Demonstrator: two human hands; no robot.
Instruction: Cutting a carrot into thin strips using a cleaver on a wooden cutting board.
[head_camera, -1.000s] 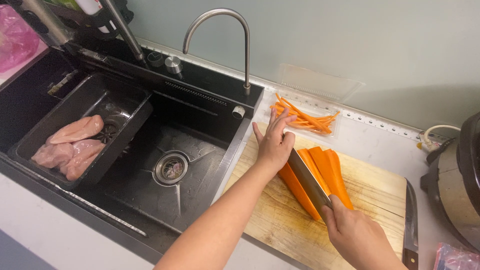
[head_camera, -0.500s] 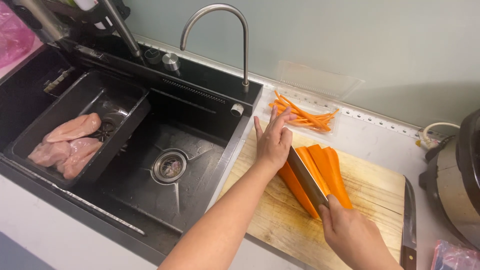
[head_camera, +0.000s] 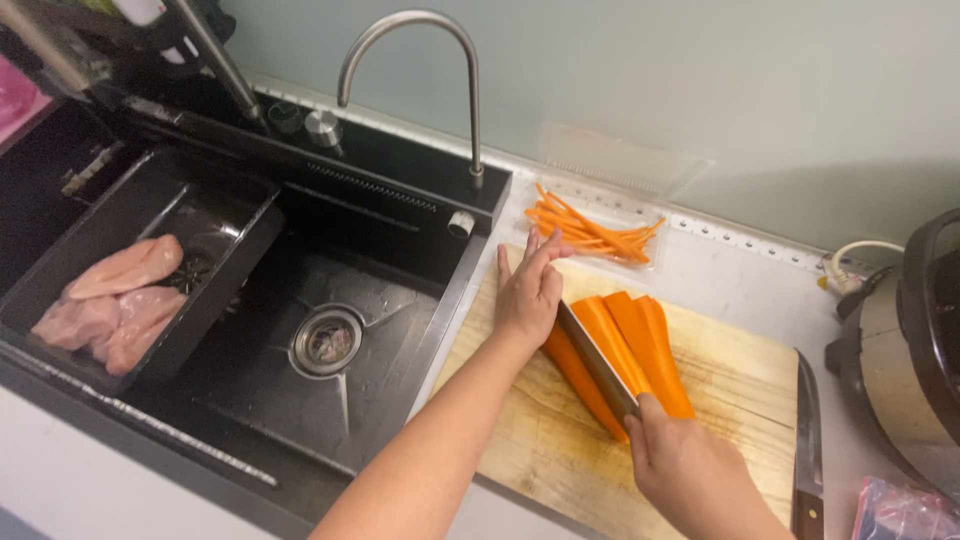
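Pink raw meat (head_camera: 110, 300) in a black tray (head_camera: 235, 250) at the sink's (head_camera: 400, 400) left end. Left hand (head_camera: 527, 292) flat, fingers spread, pressing orange carrot slabs (head_camera: 630, 345) near the board's (head_camera: 740, 375) left edge. Right hand (head_camera: 690, 470) clenched on a cleaver (head_camera: 597, 360) cutting through them. Likely stiff, slick, light; best pinned from above, clear of the blade. Carrot strips (head_camera: 590, 230) past the board's far edge; second knife (head_camera: 805, 450) along its right edge.

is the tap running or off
Off. No water falls from the spout of the curved tap, and the black sink below shows no stream hitting the drain.
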